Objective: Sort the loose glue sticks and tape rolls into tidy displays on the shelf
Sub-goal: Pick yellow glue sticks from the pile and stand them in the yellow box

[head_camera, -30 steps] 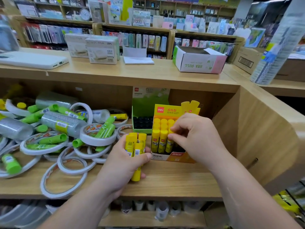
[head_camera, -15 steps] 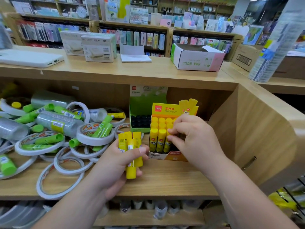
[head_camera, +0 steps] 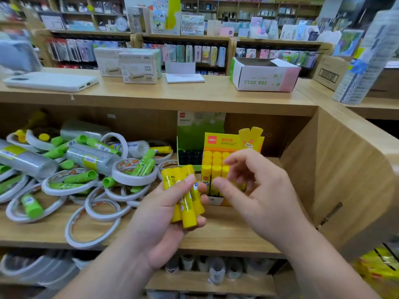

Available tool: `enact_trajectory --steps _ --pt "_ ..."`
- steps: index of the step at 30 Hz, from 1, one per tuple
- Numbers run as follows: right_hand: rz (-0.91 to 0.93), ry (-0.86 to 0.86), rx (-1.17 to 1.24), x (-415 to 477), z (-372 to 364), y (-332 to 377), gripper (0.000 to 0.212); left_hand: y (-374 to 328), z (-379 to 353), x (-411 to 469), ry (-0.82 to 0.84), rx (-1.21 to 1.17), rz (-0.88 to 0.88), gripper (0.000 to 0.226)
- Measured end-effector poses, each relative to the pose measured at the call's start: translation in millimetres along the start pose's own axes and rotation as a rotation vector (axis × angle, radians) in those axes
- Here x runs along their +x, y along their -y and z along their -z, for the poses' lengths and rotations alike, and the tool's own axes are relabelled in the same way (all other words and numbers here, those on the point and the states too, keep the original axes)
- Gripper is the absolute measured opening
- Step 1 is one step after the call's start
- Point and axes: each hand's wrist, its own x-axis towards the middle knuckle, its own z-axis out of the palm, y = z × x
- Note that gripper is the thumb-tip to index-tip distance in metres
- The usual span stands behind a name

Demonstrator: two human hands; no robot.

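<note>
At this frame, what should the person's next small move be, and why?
Probably the right hand pinches one stick from the bundle of yellow glue sticks gripped in the left hand and stands it in the yellow display box. The right hand looks empty and hangs between bundle and box, which already holds matching sticks upright.

Bright, even shop light fills the frame, with soft shade at the back of the shelf [head_camera: 216,234]. The right hand [head_camera: 259,190] is smeared by motion blur, the upper-left background is soft, and straight edges bow toward the frame's sides.
</note>
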Motion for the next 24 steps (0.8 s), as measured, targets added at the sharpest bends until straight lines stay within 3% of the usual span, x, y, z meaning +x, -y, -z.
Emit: enact_trajectory --steps 3,5,8,12,18,24 --pt "-0.025 0.118 0.198 -10.7 -5.4 15.2 0.032 1.6 -8.2 3.3 -0.018 0.006 -0.001 0.057" --pt "0.010 0.145 0.104 -15.3 -10.0 13.8 0.042 2.3 -14.1 6.4 -0.040 -0.032 0.005 0.060" --pt "0.070 0.094 -0.055 -19.5 -12.7 7.0 0.042 4.6 -20.7 9.6 -0.058 -0.055 -0.007 0.060" --pt "0.071 -0.003 -0.055 -28.1 -9.5 -0.9 0.027 9.4 -26.6 9.1 -0.059 0.037 -0.081 0.052" --pt "-0.104 -0.201 0.177 -31.1 5.5 -4.5 0.019 16.8 -26.9 7.0 -0.036 0.190 -0.101 0.050" --pt "-0.221 -0.171 0.356 -26.0 14.1 -10.2 0.015 22.2 -23.0 1.8 -0.046 0.239 -0.127 0.048"
